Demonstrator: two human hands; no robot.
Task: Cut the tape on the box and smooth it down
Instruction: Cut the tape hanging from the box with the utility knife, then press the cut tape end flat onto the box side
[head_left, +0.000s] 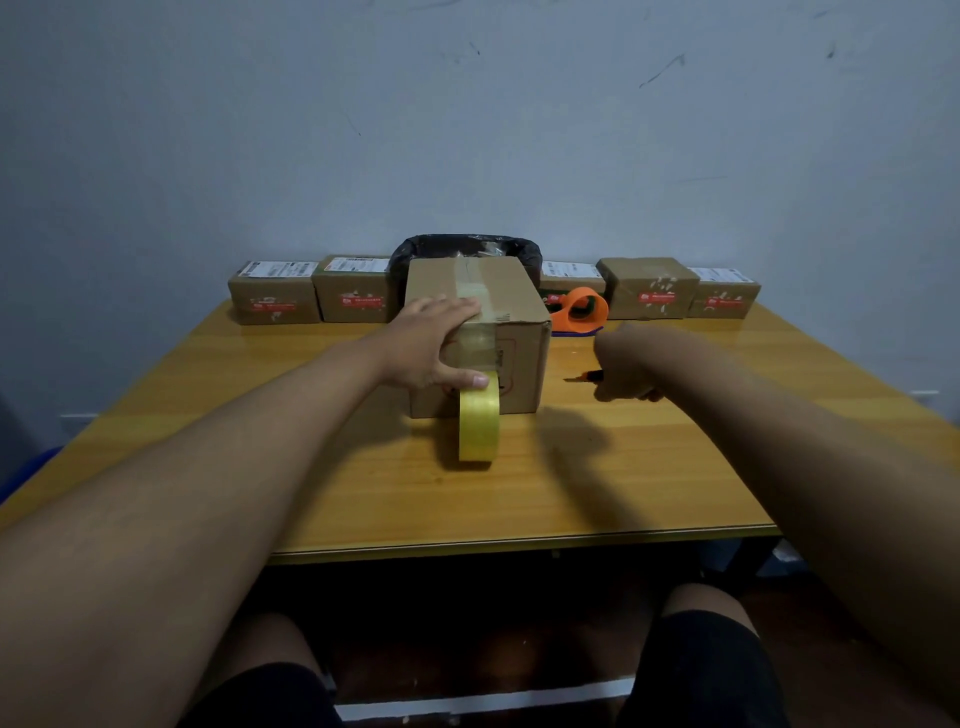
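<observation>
Left hand (436, 343) flat on box (519, 332), thumb pinning tape (475, 343) above roll (479, 428), grasping nothing. Right hand (626, 371) clenched around knife (584, 377) (blade pointing left). Keep strip taut, slice just above roll.

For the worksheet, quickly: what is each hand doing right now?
Left hand: open, pressing on the box, thumb on the tape roll.
Right hand: closed on the knife.

The right hand (626, 364) hides most of the knife (584, 376).
</observation>
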